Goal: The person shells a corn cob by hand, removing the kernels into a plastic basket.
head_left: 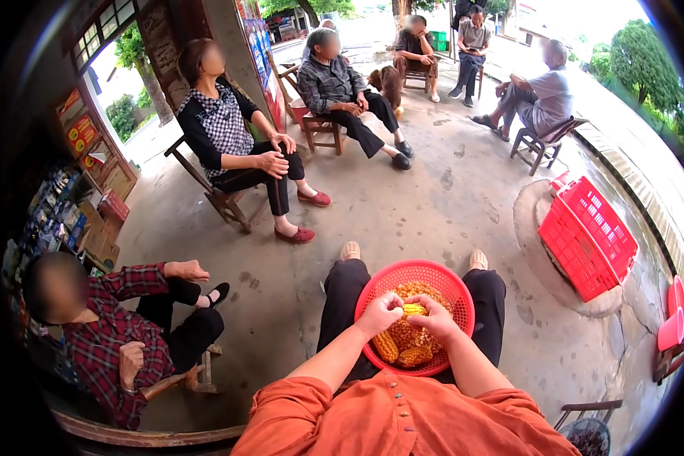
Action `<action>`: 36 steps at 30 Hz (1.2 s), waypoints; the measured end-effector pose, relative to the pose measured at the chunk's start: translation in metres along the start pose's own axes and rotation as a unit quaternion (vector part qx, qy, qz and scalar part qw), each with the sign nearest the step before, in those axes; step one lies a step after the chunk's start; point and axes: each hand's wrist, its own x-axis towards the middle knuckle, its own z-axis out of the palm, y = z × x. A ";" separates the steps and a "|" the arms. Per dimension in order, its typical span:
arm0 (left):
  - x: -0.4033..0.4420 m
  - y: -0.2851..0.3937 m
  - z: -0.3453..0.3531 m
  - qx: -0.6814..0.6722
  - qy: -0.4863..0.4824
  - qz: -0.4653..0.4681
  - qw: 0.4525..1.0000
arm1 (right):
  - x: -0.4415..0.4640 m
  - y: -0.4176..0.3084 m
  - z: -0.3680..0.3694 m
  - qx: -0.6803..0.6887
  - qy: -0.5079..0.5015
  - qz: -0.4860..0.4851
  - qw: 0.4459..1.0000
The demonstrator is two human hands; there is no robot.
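Note:
My left hand [381, 314] and my right hand [435, 319] are closed around a yellow corn cob [413, 310], one at each end of it. They hold it above a red perforated plastic basket [464, 298] that sits between my legs. Inside the basket are loose corn kernels [424, 289]. Another corn cob [385, 346] lies in it near my left wrist, and a partly seen corn cob [416, 356] rests at the near side. My fingers hide part of the held cob.
Red plastic crates [589, 239] stand on the concrete floor [410, 205] to the right, with a pink tub [670, 330] beyond. Several people sit around on chairs, one in a plaid shirt [118, 346] close at left. A brown dog [388, 85] is further back.

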 end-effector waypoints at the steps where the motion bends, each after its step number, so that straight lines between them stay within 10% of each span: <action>1: 0.001 -0.002 0.000 0.056 0.000 0.048 0.997 | 0.000 0.002 0.001 -0.019 0.004 -0.021 1.000; 20: -0.007 0.017 0.002 -0.066 -0.028 -0.054 0.996 | -0.007 -0.008 -0.001 -0.144 0.006 -0.072 0.987; 24: -0.008 0.019 0.004 -0.061 -0.012 -0.064 0.996 | -0.026 -0.043 -0.014 -0.405 0.152 -0.311 0.847; 30: -0.005 0.017 0.002 0.020 0.049 -0.017 0.998 | -0.068 -0.029 -0.154 -0.236 0.448 -0.257 0.823; 36: -0.004 0.012 0.001 -0.033 0.069 -0.030 0.997 | -0.124 0.097 -0.182 0.162 0.364 0.141 0.906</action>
